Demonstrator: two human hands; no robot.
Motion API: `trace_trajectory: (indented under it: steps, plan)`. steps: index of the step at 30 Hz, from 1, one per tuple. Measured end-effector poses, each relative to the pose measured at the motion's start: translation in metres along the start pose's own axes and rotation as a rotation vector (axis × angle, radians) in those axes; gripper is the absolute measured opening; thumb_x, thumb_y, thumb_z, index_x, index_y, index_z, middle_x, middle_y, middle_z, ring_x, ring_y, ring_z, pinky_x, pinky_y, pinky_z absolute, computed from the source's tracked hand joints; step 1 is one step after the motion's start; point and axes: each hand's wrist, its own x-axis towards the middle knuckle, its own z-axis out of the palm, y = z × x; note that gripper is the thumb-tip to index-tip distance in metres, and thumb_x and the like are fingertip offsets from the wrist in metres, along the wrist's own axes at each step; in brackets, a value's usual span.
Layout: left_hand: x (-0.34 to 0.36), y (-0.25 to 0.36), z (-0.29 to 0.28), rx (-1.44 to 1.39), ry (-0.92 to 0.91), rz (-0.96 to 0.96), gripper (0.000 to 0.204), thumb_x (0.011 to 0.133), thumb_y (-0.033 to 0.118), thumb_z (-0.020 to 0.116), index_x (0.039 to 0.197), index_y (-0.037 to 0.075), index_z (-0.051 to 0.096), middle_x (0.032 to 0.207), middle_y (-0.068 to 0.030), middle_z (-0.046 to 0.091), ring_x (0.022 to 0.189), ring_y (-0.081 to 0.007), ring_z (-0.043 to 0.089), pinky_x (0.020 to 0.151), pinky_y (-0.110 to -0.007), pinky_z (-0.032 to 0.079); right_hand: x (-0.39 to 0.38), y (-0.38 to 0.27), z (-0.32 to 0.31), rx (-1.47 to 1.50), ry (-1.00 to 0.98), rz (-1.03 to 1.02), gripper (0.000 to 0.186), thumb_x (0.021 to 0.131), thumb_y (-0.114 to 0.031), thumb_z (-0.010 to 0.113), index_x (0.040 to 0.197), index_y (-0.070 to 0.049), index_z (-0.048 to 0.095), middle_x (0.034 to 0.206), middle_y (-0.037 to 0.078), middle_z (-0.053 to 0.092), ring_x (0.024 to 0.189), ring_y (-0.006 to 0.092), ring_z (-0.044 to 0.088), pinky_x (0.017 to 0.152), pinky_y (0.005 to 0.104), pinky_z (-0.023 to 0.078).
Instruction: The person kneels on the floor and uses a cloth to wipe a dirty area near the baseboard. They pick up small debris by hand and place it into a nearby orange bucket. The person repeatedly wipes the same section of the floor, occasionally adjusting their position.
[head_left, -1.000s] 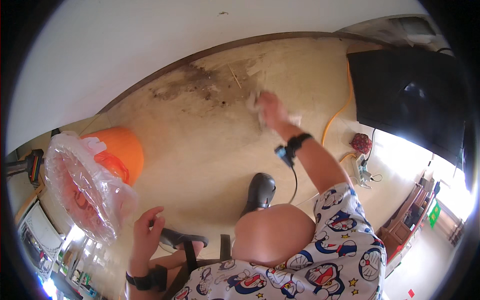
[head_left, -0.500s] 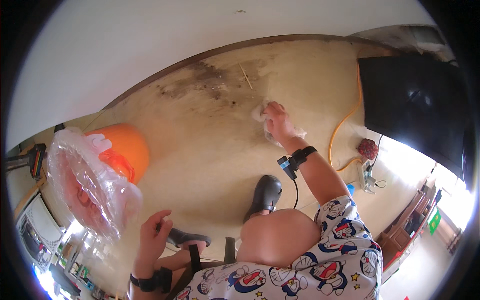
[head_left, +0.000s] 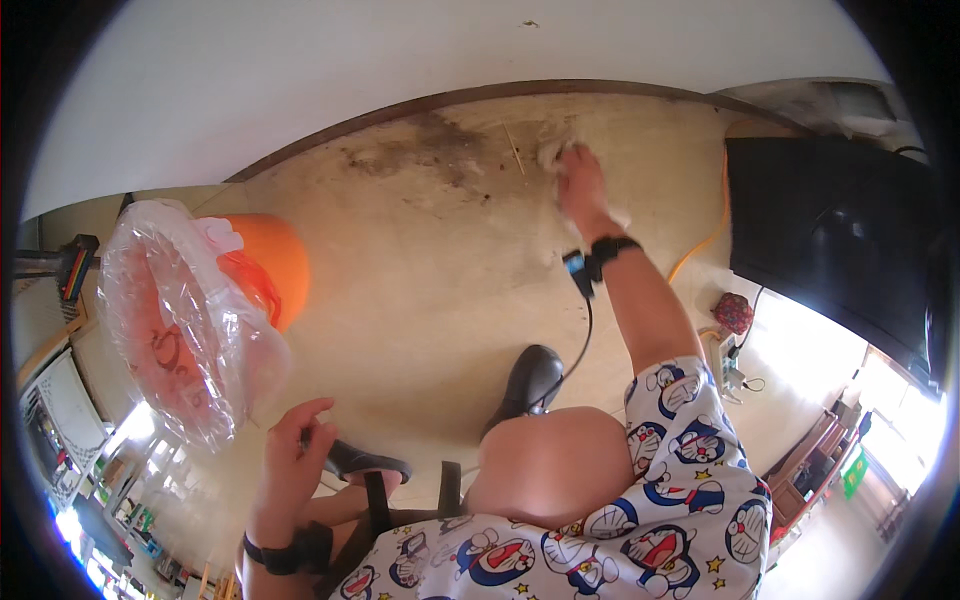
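Observation:
My right hand [head_left: 582,188] is gripping a crumpled, pale cloth or tissue [head_left: 552,157] against the floor, just right of a thin wooden stick [head_left: 515,148]. A dark, dirty patch [head_left: 420,150] spreads left of the stick along the foot of the white wall. My left hand [head_left: 295,455] hangs by my leg with nothing in it, index finger out and the others loosely bent, below and right of a plastic bag [head_left: 175,300] that lines or hangs over an orange bucket [head_left: 283,258].
A large black panel [head_left: 830,250] stands at the right, with an orange cord [head_left: 700,248], a power strip [head_left: 725,365] and a small red patterned object [head_left: 733,312] beside it. My dark shoe [head_left: 530,380] is below centre. Cluttered shelves [head_left: 75,440] sit at the far left.
My right hand has moved with the cloth toward the wall, up beside the stick. The whole view has shifted a little. My left hand stays low by my leg.

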Motion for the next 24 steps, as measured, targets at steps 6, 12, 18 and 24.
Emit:
trace_trajectory:
  steps: [6, 12, 18, 24]
  plan:
    - [0.009, 0.007, 0.0, 0.067, -0.079, 0.039, 0.027, 0.086, 0.005, 0.064, 0.113, 0.003, 0.065, 0.069, 0.0002, 0.052, 0.065, -0.0077, 0.048, 0.058, -0.024, 0.041, -0.147, -0.009, -0.01, 0.124, -0.185, -0.072, 0.036, 0.074, 0.0, 0.057, 0.109, -0.007, 0.056, 0.125, 0.019, 0.051, 0.115, 0.0405, 0.05, 0.095, 0.0472, 0.047]
    - [0.017, 0.005, -0.002, 0.047, -0.086, 0.003, 0.028, 0.086, 0.006, 0.065, 0.113, 0.004, 0.065, 0.069, 0.0003, 0.052, 0.064, -0.0082, 0.048, 0.058, -0.024, 0.042, -0.125, 0.005, 0.011, 0.144, 0.08, -0.08, 0.036, 0.073, 0.001, 0.055, 0.109, -0.005, 0.057, 0.118, 0.019, 0.055, 0.105, 0.0415, 0.055, 0.087, 0.0491, 0.048]
    - [0.018, -0.001, 0.006, 0.081, -0.089, 0.01, 0.027, 0.088, 0.009, 0.063, 0.114, 0.004, 0.065, 0.068, 0.0004, 0.052, 0.065, -0.0082, 0.049, 0.06, -0.024, 0.042, 0.057, 0.046, 0.003, 0.111, 0.169, 0.182, 0.032, 0.076, -0.007, 0.062, 0.109, -0.005, 0.063, 0.116, 0.02, 0.06, 0.103, 0.0409, 0.058, 0.087, 0.0464, 0.05]
    - [0.018, 0.008, 0.009, 0.089, -0.054, -0.018, 0.028, 0.085, 0.009, 0.066, 0.113, 0.003, 0.066, 0.068, -0.002, 0.055, 0.064, -0.0098, 0.051, 0.06, -0.025, 0.044, 0.099, 0.02, 0.006, 0.078, 0.214, 0.188, 0.031, 0.073, -0.002, 0.064, 0.104, -0.004, 0.065, 0.119, 0.019, 0.057, 0.098, 0.0404, 0.059, 0.082, 0.0458, 0.051]
